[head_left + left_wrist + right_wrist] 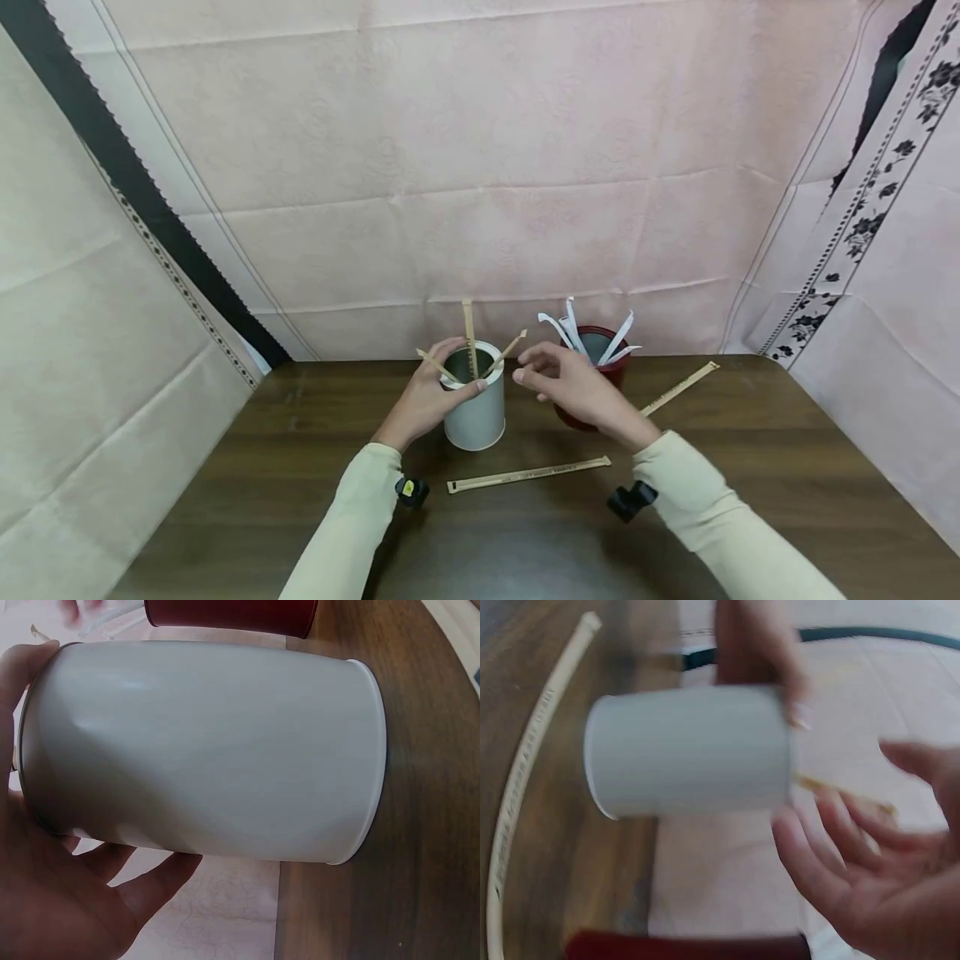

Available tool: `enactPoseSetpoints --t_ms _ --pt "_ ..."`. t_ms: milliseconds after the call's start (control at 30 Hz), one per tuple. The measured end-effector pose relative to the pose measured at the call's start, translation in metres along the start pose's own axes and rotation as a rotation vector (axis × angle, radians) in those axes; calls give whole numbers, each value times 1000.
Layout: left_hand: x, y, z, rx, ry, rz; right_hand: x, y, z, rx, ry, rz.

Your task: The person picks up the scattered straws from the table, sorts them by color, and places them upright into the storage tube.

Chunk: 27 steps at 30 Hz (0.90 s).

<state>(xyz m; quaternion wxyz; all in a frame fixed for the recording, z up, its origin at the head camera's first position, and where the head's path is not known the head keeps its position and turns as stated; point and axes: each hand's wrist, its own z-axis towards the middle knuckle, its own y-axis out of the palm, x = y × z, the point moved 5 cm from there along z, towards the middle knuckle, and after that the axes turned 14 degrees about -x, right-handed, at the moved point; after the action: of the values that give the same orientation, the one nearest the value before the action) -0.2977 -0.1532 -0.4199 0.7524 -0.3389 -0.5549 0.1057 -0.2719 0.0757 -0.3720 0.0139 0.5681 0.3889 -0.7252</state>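
A light grey can [475, 417] stands upright on the table, with several tan paper-wrapped sticks [469, 321] poking out of its open top. My left hand [427, 398] grips the can near its rim, thumb on the near side and fingers around the left. In the left wrist view, the can's smooth wall [210, 750] fills most of the picture. My right hand [577, 385] hovers just right of the can, fingers relaxed and holding nothing. The right wrist view shows its spread fingers [810, 862] beside the can's top, somewhat blurred.
A dark red can [613, 375] with several white paper-wrapped sticks [617, 337] stands behind my right hand. One tan stick [528, 474] lies on the brown table [495, 542] in front; another [682, 387] lies at the right. Cloth [480, 167] hangs behind the table.
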Motion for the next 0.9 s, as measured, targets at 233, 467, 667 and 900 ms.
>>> enactPoseSetpoints --t_ms 233,467,667,900 --pt "-1 -5 -2 4 -11 10 19 -8 -16 -301 15 19" --pt "-2 -4 0 -9 0 10 64 27 -15 -362 -46 -216" --pt "-1 -1 -1 -23 -2 12 81 49 -20 -340 -51 -388" --pt "2 -1 -2 -21 3 9 76 62 -28 -367 -104 -619"
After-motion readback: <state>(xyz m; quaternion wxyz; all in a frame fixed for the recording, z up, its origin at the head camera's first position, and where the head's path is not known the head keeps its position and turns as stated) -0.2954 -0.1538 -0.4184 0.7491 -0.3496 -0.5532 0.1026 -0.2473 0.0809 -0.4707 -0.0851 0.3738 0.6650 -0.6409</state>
